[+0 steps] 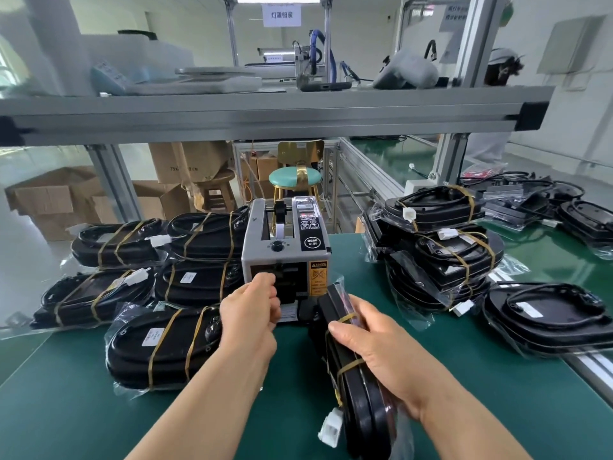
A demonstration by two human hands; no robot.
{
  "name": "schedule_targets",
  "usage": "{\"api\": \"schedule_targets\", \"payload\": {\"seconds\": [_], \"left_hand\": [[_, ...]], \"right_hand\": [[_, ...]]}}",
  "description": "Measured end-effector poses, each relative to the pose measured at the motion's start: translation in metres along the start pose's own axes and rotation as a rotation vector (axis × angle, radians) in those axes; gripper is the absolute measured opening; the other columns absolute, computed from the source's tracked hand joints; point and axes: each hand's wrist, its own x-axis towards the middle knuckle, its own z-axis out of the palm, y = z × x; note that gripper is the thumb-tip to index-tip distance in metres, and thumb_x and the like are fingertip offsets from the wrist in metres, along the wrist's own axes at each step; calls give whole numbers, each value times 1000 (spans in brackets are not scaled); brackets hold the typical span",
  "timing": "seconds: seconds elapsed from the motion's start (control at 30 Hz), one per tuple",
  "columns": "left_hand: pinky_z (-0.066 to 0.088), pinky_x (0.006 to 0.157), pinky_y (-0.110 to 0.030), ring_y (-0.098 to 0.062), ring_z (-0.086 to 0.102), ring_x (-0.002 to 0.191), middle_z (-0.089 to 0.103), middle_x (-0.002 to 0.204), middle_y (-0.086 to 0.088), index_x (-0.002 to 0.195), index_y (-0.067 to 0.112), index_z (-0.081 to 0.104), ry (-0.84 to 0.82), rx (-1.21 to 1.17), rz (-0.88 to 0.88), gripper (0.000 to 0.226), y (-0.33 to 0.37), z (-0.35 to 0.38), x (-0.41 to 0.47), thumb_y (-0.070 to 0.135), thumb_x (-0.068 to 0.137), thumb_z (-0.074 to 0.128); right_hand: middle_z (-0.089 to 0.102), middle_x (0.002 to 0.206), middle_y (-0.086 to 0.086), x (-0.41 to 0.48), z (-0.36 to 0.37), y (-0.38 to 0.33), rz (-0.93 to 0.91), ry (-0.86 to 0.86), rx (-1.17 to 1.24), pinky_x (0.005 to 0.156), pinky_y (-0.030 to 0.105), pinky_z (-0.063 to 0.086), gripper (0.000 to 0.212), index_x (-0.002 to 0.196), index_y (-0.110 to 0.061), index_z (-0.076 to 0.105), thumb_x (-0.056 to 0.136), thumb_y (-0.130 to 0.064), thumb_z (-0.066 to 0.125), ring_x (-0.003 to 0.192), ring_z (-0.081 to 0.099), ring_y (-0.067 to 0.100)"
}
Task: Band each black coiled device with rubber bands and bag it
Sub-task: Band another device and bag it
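My right hand [374, 346] grips a black coiled device [358, 396] on edge above the green mat; it is banded with two yellow rubber bands and sits in a clear bag, a white connector hanging at its near end. My left hand [253, 313] reaches to the front slot of the grey tape dispenser [285, 247], fingers curled at the outlet; whether it pinches tape I cannot tell. Several banded, bagged devices [162, 346] lie to the left. A stack of bagged devices [444, 257] stands to the right.
An unbagged black device [550, 317] lies at the right near the table edge, with more black parts [530, 200] behind it. An aluminium shelf beam [265, 117] crosses overhead. A teal stool [295, 179] and cardboard boxes [49, 200] stand beyond the table.
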Motion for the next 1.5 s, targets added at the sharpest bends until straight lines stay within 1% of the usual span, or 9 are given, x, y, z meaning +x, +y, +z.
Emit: {"api": "schedule_targets", "payload": {"seconds": [0.1, 0.23, 0.37, 0.47, 0.63, 0.9, 1.07, 1.23, 1.5], "left_hand": [[40, 43, -19, -6, 40, 40, 49, 54, 5, 67, 19, 58, -350, 35, -27, 23, 10, -16, -13, 10, 88, 64], [40, 53, -22, -8, 41, 47, 50, 61, 3, 61, 21, 62, -613, 242, 22, 26, 20, -23, -26, 18, 87, 65], [35, 56, -23, -7, 35, 48, 44, 59, 4, 60, 21, 66, -572, 356, 70, 25, 21, -21, -26, 20, 85, 70], [34, 54, -23, -8, 32, 47, 39, 57, 3, 59, 21, 67, -548, 412, 90, 25, 17, -23, -24, 20, 83, 72], [30, 53, -25, -7, 31, 45, 40, 53, 3, 64, 17, 70, -507, 469, 117, 20, 11, -25, -21, 16, 84, 73], [28, 44, -20, -8, 28, 41, 38, 48, 4, 67, 10, 68, -479, 418, 124, 17, 6, -24, -18, 11, 83, 73], [29, 45, -21, -8, 29, 41, 41, 48, 4, 55, 18, 69, -451, 395, 136, 27, 3, -22, -20, 13, 81, 73], [30, 42, -19, -8, 30, 40, 43, 47, 2, 61, 13, 67, -423, 375, 152, 23, 1, -21, -21, 10, 83, 73], [36, 37, -14, -2, 43, 35, 53, 43, 7, 66, 7, 67, -380, 397, 268, 19, -4, -22, -23, 6, 83, 74]], "right_hand": [[70, 117, -12, 4, -3, 1, 39, -92, 24, 109, 44, 42, 70, 133, -45, 54, 65, -53, 70, 113, 64, 12], [70, 116, 7, 8, 2, -3, -10, -171, 2, 109, 49, 42, 49, 115, -53, 64, 66, -46, 71, 113, 64, 29], [66, 119, 15, 10, 7, -5, -9, -169, 3, 108, 51, 43, 47, 110, -54, 65, 63, -47, 72, 106, 66, 29], [69, 116, 9, 9, 3, -7, -14, -167, -14, 105, 46, 47, 39, 105, -57, 66, 71, -40, 71, 105, 68, 23], [73, 109, -4, 9, 3, -5, -11, -152, -96, 106, 43, 46, 44, 111, -61, 60, 71, -46, 69, 107, 67, 18], [67, 116, 13, 9, 7, -5, -17, -145, -52, 105, 52, 46, 49, 107, -63, 61, 59, -56, 69, 111, 63, 33], [69, 114, 10, 10, 7, -4, -20, -141, -46, 105, 50, 46, 48, 109, -61, 61, 63, -52, 70, 110, 65, 30], [73, 109, 3, 9, 6, -6, -16, -139, -70, 103, 46, 48, 37, 100, -64, 63, 70, -44, 70, 106, 68, 24], [72, 110, 5, 11, 6, -4, -6, -143, -50, 104, 49, 48, 42, 107, -61, 62, 70, -44, 70, 108, 67, 27]]}}
